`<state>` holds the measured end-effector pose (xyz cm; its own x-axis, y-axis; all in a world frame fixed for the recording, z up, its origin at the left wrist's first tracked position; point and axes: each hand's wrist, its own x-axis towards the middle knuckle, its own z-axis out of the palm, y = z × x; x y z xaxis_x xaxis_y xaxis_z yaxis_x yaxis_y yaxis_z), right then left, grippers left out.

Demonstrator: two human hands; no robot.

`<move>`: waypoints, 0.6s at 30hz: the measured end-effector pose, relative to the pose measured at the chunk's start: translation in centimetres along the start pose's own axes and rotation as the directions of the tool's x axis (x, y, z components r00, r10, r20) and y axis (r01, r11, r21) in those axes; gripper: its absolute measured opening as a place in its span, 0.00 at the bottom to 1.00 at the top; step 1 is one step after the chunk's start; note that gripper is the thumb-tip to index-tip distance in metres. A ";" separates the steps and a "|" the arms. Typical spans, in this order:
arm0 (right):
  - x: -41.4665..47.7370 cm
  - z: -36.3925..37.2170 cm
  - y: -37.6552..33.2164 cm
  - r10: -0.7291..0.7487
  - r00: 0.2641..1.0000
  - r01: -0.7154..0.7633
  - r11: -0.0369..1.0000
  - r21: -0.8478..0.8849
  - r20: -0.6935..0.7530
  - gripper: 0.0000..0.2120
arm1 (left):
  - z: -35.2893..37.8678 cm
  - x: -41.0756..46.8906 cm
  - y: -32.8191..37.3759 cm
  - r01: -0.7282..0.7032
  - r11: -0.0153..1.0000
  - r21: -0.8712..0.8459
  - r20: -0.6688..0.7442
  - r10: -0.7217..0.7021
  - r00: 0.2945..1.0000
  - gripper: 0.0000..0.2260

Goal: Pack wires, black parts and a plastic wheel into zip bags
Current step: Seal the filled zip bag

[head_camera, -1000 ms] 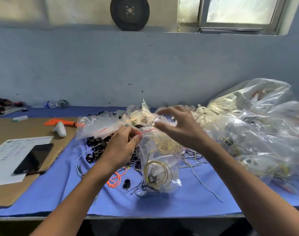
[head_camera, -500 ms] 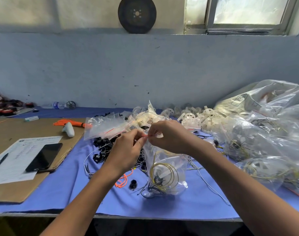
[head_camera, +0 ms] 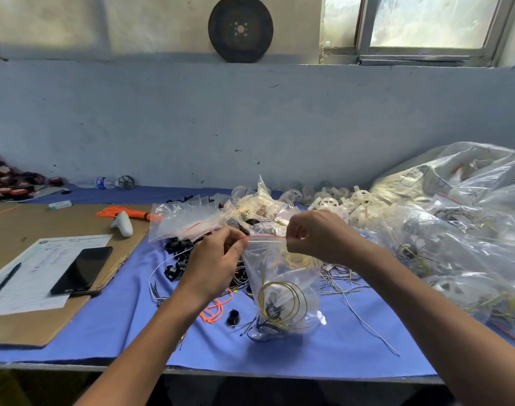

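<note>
Your left hand (head_camera: pixel 218 259) and right hand (head_camera: pixel 314 235) each pinch one end of the zip bag (head_camera: pixel 306 284) seal. Miss a stretch and it may gape, spilling the wires (head_camera: pixel 279 303).

Left hand (head_camera: pixel 214 263) and right hand (head_camera: pixel 317 236) both pinch, fingers curled.

Clear zip bag (head_camera: pixel 282 276) with red strip, yellow wires (head_camera: pixel 282 300), blue cloth (head_camera: pixel 127 323).

One head-worn wide-angle view looks forward and down, close over the left hand (head_camera: pixel 212 263) and right hand (head_camera: pixel 319 234), across the blue-clothed table (head_camera: pixel 109 326).
</note>
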<state>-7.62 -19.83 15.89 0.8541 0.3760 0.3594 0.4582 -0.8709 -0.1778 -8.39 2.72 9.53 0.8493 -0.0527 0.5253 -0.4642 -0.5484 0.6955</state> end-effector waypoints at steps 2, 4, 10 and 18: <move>-0.2 0.2 0.0 -0.022 0.999 0.022 1.000 0.015 0.028 0.04 | 0.0 0.1 -0.1 0.002 1.000 -0.020 0.014 -0.002 1.000 0.04; -0.1 0.7 -0.6 -0.076 0.997 0.075 0.996 0.049 0.011 0.06 | 0.3 0.2 0.2 -0.004 0.999 -0.049 0.038 0.006 0.999 0.04; 0.1 1.7 -2.0 -0.162 0.985 0.169 0.973 0.155 -0.060 0.07 | 0.2 0.1 0.6 -0.021 0.996 -0.083 0.051 0.025 0.998 0.04; 0.1 1.7 -1.9 -0.191 0.976 0.207 0.962 0.177 -0.103 0.06 | 0.4 -0.1 0.8 -0.036 0.998 -0.048 0.039 0.038 0.999 0.03</move>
<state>-8.02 -17.62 14.71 0.7204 0.5010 0.4797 0.6616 -0.7039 -0.2584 -8.74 1.93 9.80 0.8404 -0.1063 0.5314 -0.5060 -0.5052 0.6991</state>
